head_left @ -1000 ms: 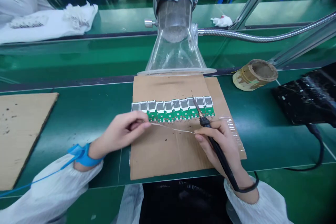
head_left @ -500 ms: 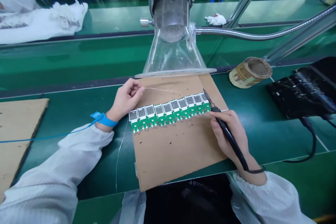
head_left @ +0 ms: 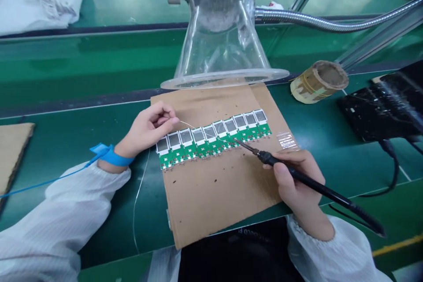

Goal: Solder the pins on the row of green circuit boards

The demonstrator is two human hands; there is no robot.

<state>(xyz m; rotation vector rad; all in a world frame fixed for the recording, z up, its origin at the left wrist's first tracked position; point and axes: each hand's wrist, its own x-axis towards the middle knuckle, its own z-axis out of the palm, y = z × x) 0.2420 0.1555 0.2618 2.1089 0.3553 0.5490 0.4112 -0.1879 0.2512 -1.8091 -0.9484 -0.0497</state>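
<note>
My left hand point(head_left: 150, 125) pinches a thin solder wire point(head_left: 187, 123), which runs right across the row of circuit boards. In my right hand point(head_left: 297, 180) is a black soldering iron point(head_left: 307, 178), held like a pen. Its tip points left and appears to be at the green part of the boards near the wire's end; contact is hard to make out. The green circuit boards point(head_left: 228, 143), several joined side by side with small grey screens, lie on a cardboard sheet point(head_left: 211, 202). A blue wrist strap point(head_left: 117, 156) circles my left wrist.
A clear extraction hood point(head_left: 221, 53) hangs just behind the boards. At right stand a cardboard tube point(head_left: 319, 81) and a black box point(head_left: 383, 105) with cables. Another cardboard piece point(head_left: 13, 154) lies left. A metal flexible hose point(head_left: 307, 20) crosses behind.
The soldering iron has swung from the row's right end to its middle, now lying flatter. The solder wire has come down over the boards. The camera view has shifted slightly.
</note>
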